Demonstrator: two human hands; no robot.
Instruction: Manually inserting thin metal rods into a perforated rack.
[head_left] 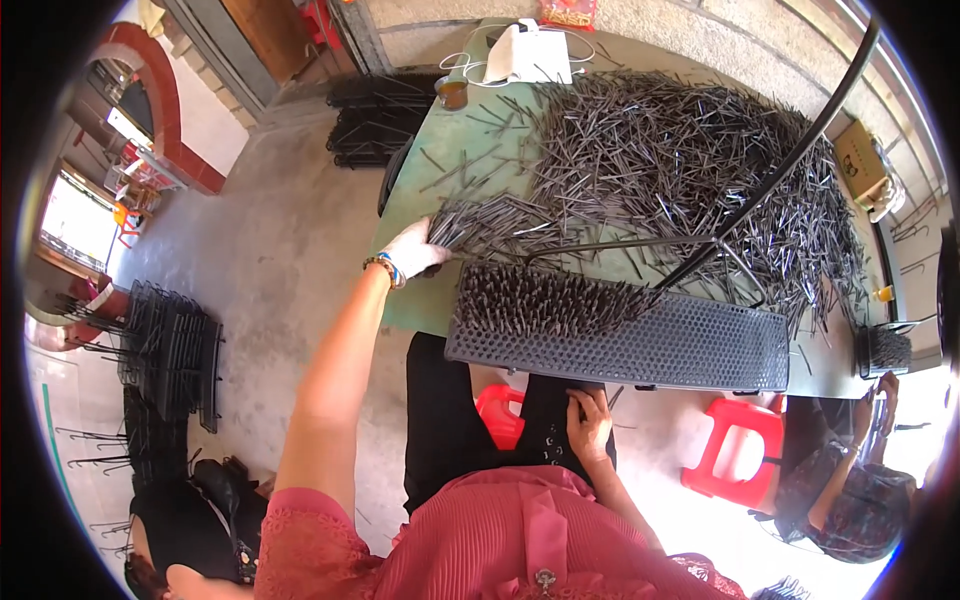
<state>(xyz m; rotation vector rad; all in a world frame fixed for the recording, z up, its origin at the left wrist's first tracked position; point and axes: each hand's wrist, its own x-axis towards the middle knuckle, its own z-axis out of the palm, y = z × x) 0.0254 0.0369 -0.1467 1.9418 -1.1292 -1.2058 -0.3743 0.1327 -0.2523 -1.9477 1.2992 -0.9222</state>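
Note:
My left hand (pixel 410 255), in a white glove with a beaded bracelet at the wrist, closes on the left end of a bunch of thin dark rods (pixel 450 228). The bunch runs into a large heap of loose rods (pixel 690 150) on the green table. Near me lies a long dark plate full of holes (pixel 715 345). Short rods stand upright, close together, in its left part. My bare right hand (pixel 590 422) lies on my thigh just below the plate's near edge, fingers slightly apart, with nothing seen in it.
A thin black metal bar (pixel 780 170) crosses over the heap and plate. A cup (pixel 453 93) and a white cloth-like item (pixel 525 55) sit at the table's far side. Black racks (pixel 165 350) stand left. Red stools (pixel 738 450) and other people are nearby, one at right (pixel 850 505).

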